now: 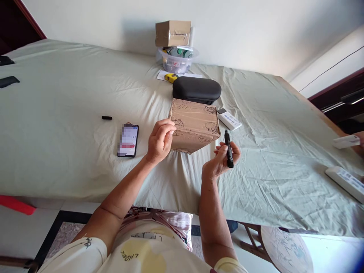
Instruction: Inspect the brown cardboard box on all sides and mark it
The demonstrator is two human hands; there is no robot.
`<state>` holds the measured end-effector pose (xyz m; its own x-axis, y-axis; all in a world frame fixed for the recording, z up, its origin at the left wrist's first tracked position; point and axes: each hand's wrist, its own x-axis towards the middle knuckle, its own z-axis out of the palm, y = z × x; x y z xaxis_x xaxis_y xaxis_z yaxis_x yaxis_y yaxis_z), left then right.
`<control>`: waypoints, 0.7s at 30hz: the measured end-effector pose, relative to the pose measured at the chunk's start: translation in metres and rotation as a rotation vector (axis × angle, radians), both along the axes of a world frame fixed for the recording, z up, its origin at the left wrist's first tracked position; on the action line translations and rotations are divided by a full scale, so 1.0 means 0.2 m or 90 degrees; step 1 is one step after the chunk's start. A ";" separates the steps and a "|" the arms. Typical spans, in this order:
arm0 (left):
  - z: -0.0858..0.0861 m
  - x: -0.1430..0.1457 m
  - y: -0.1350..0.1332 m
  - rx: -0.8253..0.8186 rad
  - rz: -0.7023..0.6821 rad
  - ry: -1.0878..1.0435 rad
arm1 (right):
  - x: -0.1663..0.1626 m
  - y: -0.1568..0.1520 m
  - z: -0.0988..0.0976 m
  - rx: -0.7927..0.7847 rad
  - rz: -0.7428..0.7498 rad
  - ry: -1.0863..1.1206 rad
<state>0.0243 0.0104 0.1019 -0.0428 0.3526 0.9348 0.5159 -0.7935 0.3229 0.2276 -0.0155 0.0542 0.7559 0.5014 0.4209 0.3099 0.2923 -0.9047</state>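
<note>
A cardboard box [195, 113] with black scribbles on its top and front sits on the cloth before me. My left hand [161, 139] is closed at the box's left edge, its fingertips over the near left corner. Uncapped and tip up, a black marker [229, 151] is gripped in my right hand [218, 161], just off the box's right front corner. A small black cap [107, 118] lies far to the left. Between it and my left arm is a phone [129, 141] with a lit screen.
Behind the box are a black case [196, 88], a yellow tape measure [171, 77] and a plastic basin [176, 63] topped by another carton [173, 33]. A white device [229, 119] lies to the right. At the far right, another person's hand [362, 138] holds a white object [345, 141].
</note>
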 end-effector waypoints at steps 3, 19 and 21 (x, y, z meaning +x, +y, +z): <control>-0.01 0.01 0.00 -0.013 -0.003 -0.014 | -0.01 0.00 0.02 0.041 -0.042 -0.062; -0.06 0.01 -0.05 -0.113 -0.100 -0.077 | -0.32 -0.21 0.09 0.281 0.281 -0.534; -0.06 0.01 -0.05 -0.107 -0.097 -0.078 | -0.32 -0.20 0.09 0.257 0.259 -0.524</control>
